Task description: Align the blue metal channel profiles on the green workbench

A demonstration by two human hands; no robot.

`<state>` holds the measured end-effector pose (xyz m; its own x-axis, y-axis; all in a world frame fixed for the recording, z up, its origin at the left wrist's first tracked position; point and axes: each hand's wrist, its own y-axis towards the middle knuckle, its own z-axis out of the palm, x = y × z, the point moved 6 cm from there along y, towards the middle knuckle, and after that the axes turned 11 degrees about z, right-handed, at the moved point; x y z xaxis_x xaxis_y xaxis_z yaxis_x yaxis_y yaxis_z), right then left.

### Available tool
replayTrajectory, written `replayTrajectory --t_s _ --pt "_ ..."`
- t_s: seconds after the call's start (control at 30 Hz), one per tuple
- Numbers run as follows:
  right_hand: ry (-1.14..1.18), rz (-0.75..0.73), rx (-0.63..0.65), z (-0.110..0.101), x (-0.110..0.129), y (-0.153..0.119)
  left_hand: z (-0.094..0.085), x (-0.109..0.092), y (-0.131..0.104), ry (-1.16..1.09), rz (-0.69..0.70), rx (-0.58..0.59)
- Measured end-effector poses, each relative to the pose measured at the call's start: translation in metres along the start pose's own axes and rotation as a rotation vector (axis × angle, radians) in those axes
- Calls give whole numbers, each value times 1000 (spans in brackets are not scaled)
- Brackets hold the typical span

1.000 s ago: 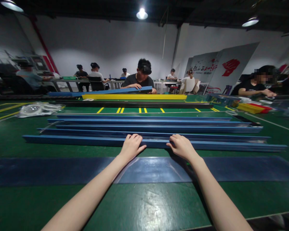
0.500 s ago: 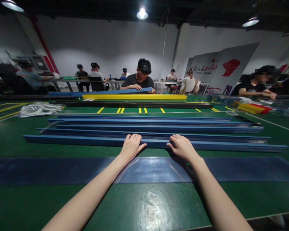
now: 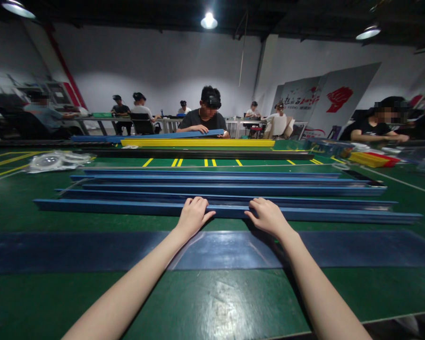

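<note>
Nearest blue U-channel (image 3: 230, 211) lies on green tabletop (image 3: 212, 302), 12 o'clock ahead. Left hand (image 3: 194, 216) and right hand (image 3: 269, 217) both hold it, fingers (image 3: 200, 201) bent partly closed over its edge. Translucent strip (image 3: 226, 248) at channel's 6 o'clock, other blue channels (image 3: 233, 189) at its 12.

Front blue channel (image 3: 230, 211): smooth, low sheen; plastic or coated metal, cannot tell which
Flat bluish strip (image 3: 226, 250): plastic-looking, smooth, glossy, with pale reflections
Green tabletop (image 3: 212, 302): smooth, shiny where light strikes
Yellow channel (image 3: 198, 142): smooth, rather matt
Black channel (image 3: 198, 153): smooth, faint sheen
Bag (image 3: 58, 161): clear plastic, crinkled, glossy
</note>
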<state>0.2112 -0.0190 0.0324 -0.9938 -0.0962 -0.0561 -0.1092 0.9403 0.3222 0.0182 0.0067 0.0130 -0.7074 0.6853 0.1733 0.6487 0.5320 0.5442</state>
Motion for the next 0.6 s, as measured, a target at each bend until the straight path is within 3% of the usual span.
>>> replayTrajectory --t_s 0.6 --pt "-61 4 -47 2 2 2 0 -1 -1 75 -9 23"
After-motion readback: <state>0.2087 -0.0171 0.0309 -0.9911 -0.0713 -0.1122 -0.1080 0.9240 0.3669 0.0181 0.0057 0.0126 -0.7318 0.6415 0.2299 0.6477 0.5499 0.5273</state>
